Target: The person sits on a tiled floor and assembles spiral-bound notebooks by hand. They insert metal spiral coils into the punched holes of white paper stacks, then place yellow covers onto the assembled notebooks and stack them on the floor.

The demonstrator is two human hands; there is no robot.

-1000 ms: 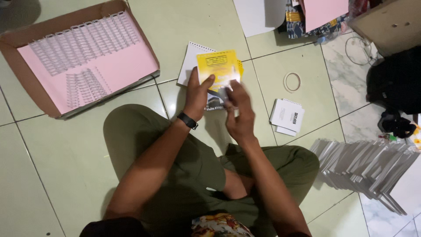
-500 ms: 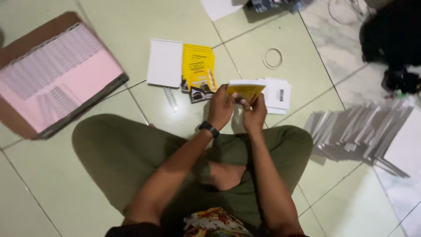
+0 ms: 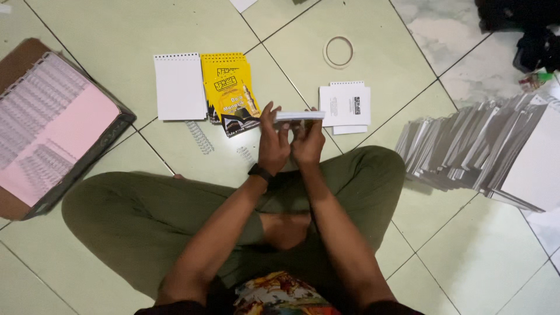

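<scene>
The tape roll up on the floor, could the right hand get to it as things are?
Probably yes: the tape roll lies on bare tile with nothing in the way, but the right hand shares a booklet with the left hand.

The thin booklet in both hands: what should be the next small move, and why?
Probably lay the booklet flat on the white stack to its right. Left hand and right hand hold it edge-on above the floor, and that stack is nearest.

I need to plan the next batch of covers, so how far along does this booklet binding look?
Done: a small pile of yellow-covered spiral booklets lies on the floor. In hand: the left hand and right hand hold one thin booklet edge-on. Left: a long fanned stack of unbound sets, loose coils, and a box of binding combs.
</scene>
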